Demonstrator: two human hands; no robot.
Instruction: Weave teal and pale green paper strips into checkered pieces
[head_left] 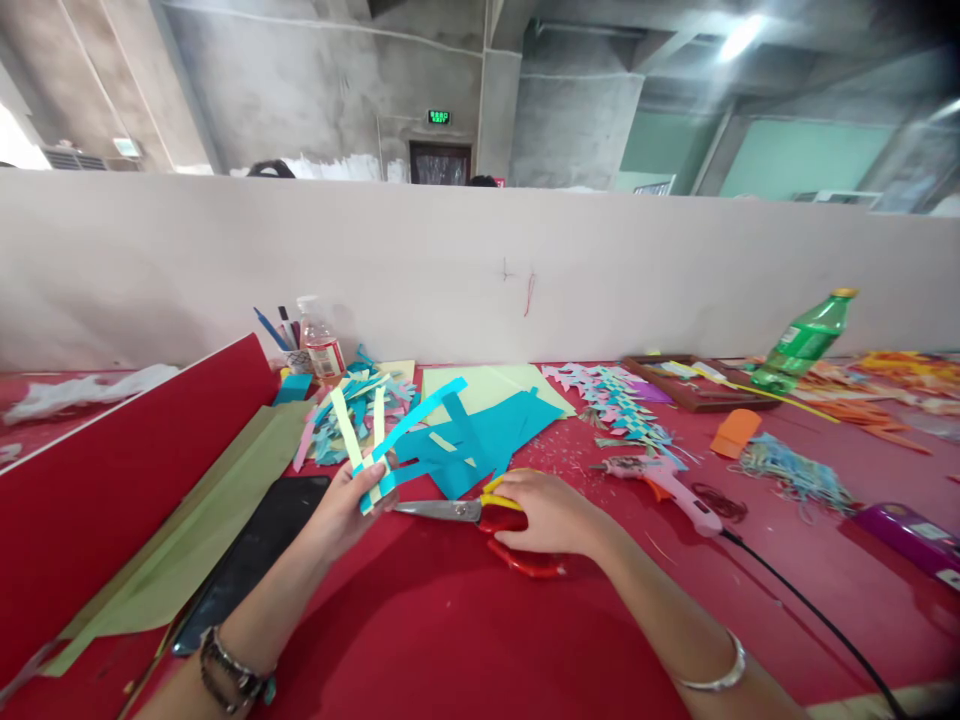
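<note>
My left hand is closed round a bunch of blue and pale yellow paper strips, which fan upward from my fingers. My right hand rests on the red-and-yellow handles of a pair of scissors lying on the red table, fingers curled over them. The blades point left toward my left hand. Just beyond lie blue paper pieces on a pale yellow sheet.
A heap of cut strips, a small bottle and pens stand at the back left. A pink glue gun with its black cord, woven paper strips, a green bottle, a wooden tray, a black tablet, green paper.
</note>
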